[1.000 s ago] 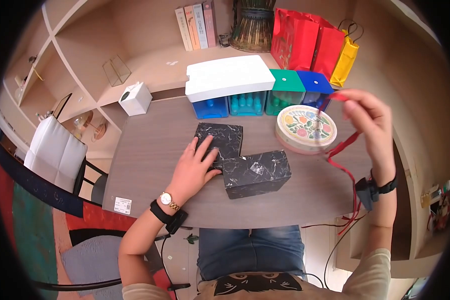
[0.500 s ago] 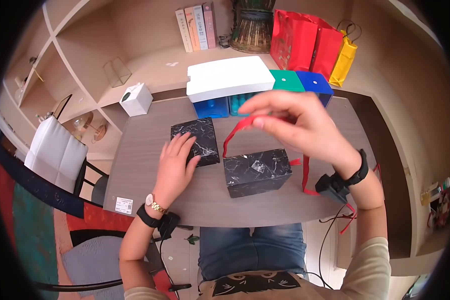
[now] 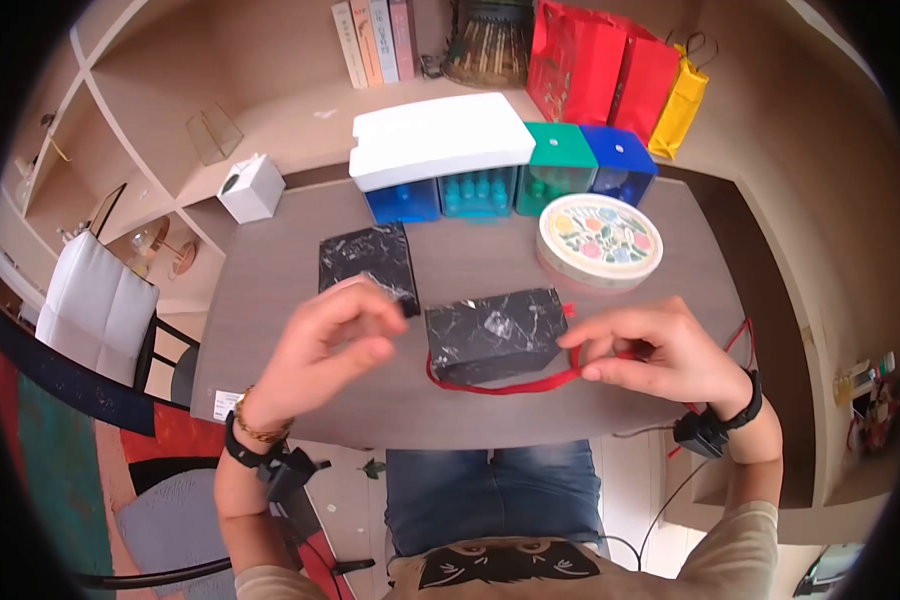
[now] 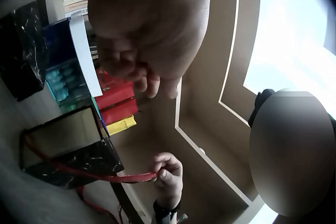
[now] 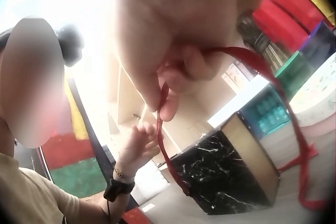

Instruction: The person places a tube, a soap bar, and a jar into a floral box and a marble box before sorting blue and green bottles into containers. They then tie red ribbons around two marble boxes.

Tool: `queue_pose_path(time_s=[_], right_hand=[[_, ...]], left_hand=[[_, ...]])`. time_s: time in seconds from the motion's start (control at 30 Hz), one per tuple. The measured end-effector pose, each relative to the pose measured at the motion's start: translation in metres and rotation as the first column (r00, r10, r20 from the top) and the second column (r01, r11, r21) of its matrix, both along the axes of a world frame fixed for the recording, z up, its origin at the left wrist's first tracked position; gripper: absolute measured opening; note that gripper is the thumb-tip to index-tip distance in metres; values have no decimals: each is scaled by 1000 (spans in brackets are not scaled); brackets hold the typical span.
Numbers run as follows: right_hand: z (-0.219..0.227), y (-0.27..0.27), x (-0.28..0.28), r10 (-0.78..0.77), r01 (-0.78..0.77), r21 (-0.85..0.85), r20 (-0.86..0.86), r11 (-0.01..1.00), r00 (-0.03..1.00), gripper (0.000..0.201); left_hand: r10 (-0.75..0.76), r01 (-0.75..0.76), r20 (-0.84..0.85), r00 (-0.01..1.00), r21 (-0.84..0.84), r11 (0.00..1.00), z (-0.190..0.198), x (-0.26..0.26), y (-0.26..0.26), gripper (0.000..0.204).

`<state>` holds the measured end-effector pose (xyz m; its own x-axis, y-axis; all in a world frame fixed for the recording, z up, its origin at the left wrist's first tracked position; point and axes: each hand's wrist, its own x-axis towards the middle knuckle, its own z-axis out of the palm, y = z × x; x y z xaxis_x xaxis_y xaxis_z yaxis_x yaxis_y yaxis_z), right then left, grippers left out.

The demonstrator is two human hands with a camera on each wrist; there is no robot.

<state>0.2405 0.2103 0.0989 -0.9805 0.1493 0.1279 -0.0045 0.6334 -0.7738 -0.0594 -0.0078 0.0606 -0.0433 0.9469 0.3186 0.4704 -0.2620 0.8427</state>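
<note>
A black marbled box (image 3: pixel 495 325) stands on the table between my hands. A red ribbon (image 3: pixel 505 386) runs along its near side. At the box's right end my right hand (image 3: pixel 660 348) pinches the ribbon between thumb and fingers; the right wrist view shows a length of ribbon (image 5: pixel 164 148) hanging from the fingertips. My left hand (image 3: pixel 335 340) hovers left of the box, fingers loosely bent around nothing. Behind that hand lies a second black marbled box piece (image 3: pixel 375 258), partly covered by it. The left wrist view shows the nearer box's pale open side (image 4: pixel 68 129).
An oval floral box (image 3: pixel 600 240) sits at the table's right rear. Behind are clear-fronted drawers with a white top (image 3: pixel 440 140), a green box (image 3: pixel 560 150) and a blue box (image 3: pixel 620 155). A white tissue box (image 3: pixel 252 188) stands at the rear left. Red bags (image 3: pixel 575 65) occupy the shelf.
The second box piece slid left under my left hand, which has since lifted off it toward me. My right hand swung the ribbon left over the box, then came down and right along its near side.
</note>
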Motion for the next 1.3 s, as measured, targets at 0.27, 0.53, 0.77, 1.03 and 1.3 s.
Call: queue_pose_path(time_s=[0.27,0.53,0.77,1.03,1.3], right_hand=[[-1,-28,-26,244,-221,116,-254,968,936,30],[-28,49,64,-95,128,-190,174,973,980,12],[-43,125,112,-240,321,-122,439,939,866,14],[-31,149,100,-355,387,49,517,921,779,14],[-5,158,8,-311,249,214,335,944,889,17]], left_hand=[[-241,252,80,967,-418,872,24,68,19,28],[325,-238,94,941,-499,833,-7,-33,-96,11],[294,-245,-31,955,-638,730,-6,-107,-148,13],[146,-389,-370,917,-755,529,-4,-146,-124,18],[-52,-453,-734,677,-472,756,27,-141,5,17]])
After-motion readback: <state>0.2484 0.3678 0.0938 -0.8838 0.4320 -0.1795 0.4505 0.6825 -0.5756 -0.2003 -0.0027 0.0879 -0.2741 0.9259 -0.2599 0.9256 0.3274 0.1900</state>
